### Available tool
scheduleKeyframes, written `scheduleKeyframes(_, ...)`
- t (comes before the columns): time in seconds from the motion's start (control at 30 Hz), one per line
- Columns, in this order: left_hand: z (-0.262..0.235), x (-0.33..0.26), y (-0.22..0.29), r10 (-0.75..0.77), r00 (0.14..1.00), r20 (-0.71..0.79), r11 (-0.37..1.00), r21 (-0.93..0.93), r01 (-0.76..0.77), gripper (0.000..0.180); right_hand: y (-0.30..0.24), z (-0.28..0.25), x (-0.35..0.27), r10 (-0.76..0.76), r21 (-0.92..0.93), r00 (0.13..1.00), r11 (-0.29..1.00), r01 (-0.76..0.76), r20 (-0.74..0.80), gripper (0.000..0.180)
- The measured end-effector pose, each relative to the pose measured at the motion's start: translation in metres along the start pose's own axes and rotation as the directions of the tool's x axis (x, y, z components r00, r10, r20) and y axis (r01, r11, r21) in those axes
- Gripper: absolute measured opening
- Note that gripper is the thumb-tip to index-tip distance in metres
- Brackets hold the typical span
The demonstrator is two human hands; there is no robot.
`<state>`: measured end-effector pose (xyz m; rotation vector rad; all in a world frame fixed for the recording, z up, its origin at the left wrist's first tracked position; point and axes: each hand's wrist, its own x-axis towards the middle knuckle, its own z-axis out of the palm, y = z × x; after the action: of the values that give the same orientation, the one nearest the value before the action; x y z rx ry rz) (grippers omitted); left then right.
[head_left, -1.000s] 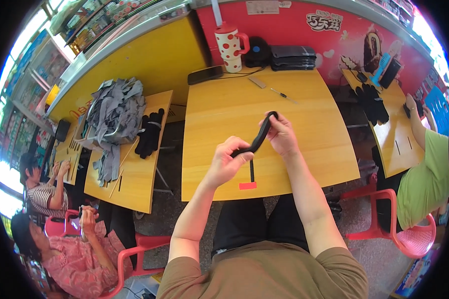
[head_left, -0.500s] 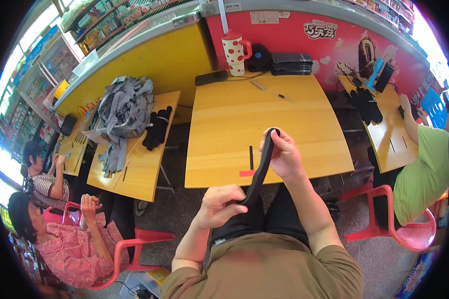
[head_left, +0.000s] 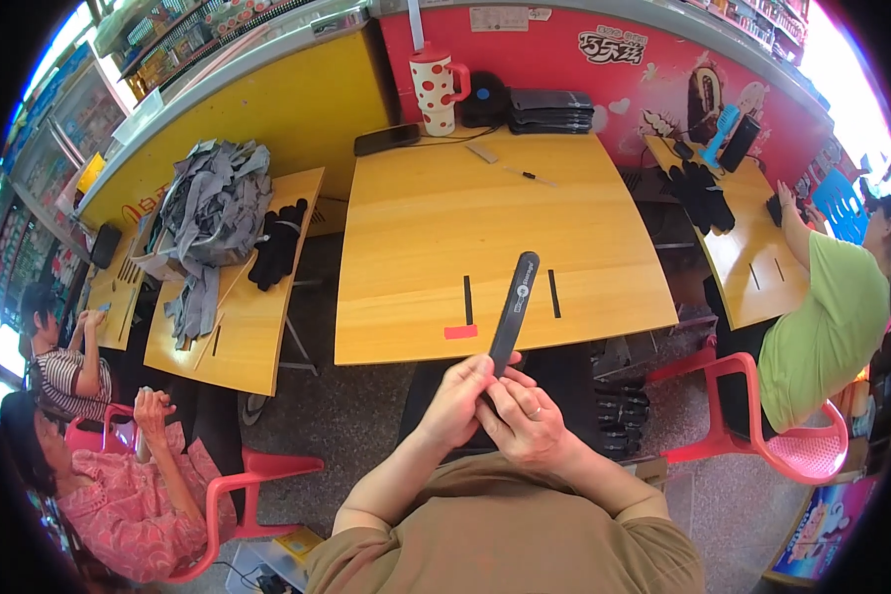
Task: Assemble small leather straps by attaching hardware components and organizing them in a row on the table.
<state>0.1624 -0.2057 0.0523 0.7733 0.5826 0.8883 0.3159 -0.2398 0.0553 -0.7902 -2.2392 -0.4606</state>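
Note:
A long, flat black strip (head_left: 514, 312) with white print on it rises from my hands, its rounded end up over the table's near edge. My left hand (head_left: 459, 401) pinches the strip's lower end between thumb and fingers. Close against it, my right hand (head_left: 527, 421) is closed around the same end, with a ring on one finger. The bottom of the strip is hidden inside the hands. Beyond it lies the yellow wooden table (head_left: 485, 218), marked with two black tape lines and a red tape piece (head_left: 460, 332).
On the table's far side are a red-dotted tumbler (head_left: 434, 91), a black phone-like slab (head_left: 386, 140) and a stack of black items (head_left: 551, 111). A heap of grey cloth (head_left: 218, 203) covers the left table. Co-workers sit left and right. Several black pieces (head_left: 622, 416) lie beside my lap.
The strip was stretched and bent between my two spread hands. Both hands have come together at its lower end, and it now stands straight. The view has shifted slightly.

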Motion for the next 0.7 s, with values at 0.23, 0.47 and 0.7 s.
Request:
scheduleKeyframes(0.23,-0.015,-0.007,0.006,-0.139,0.989,0.059,0.989,-0.044,0.142,0.036,0.027,-0.005,-0.018,0.772,0.710,0.616,0.348,-0.613,0.153,0.057)
scheduleKeyframes(0.47,-0.015,-0.012,-0.008,-0.335,0.940,0.057,0.942,0.037,0.334,0.038,0.055,0.004,0.017,0.776,0.878,0.461,-0.478,-0.016,0.431,0.058)
scheduleKeyframes(0.7,-0.013,-0.017,-0.028,-0.074,0.995,0.074,0.900,0.435,0.035,0.034,0.064,0.017,0.005,0.720,0.691,0.457,-0.671,0.269,0.522,0.050)
